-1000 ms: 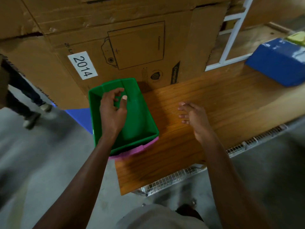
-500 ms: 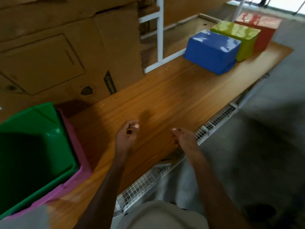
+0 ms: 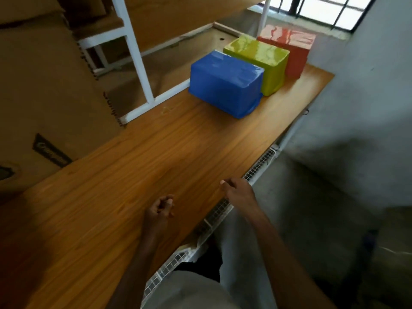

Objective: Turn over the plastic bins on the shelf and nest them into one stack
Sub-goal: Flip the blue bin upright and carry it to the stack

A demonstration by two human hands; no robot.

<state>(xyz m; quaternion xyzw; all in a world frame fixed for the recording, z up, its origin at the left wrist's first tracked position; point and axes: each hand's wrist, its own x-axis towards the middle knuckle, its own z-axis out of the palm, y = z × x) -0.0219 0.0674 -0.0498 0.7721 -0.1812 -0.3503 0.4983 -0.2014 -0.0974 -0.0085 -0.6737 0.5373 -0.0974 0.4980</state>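
Note:
Three bins stand upside down in a row at the far right of the wooden shelf (image 3: 138,166): a blue bin (image 3: 225,83) nearest me, a yellow-green bin (image 3: 258,61) behind it, and a red bin (image 3: 289,50) at the end. My left hand (image 3: 159,211) hovers over the shelf's near part with its fingers curled in and nothing in it. My right hand (image 3: 237,190) hangs over the shelf's front edge, fingers loosely bent, holding nothing. Both hands are far from the bins. The green and pink stack is out of view.
A large cardboard box (image 3: 44,101) stands at the back left of the shelf. A white metal frame (image 3: 138,61) rises behind the shelf. Wire mesh (image 3: 223,208) runs along the front edge. A grey wall (image 3: 367,97) and a barred window (image 3: 330,10) lie to the right.
The view has swung right: the green and pink stack has left the frame and the three upturned bins now sit closer. My left hand let go of the green bin and curled shut.

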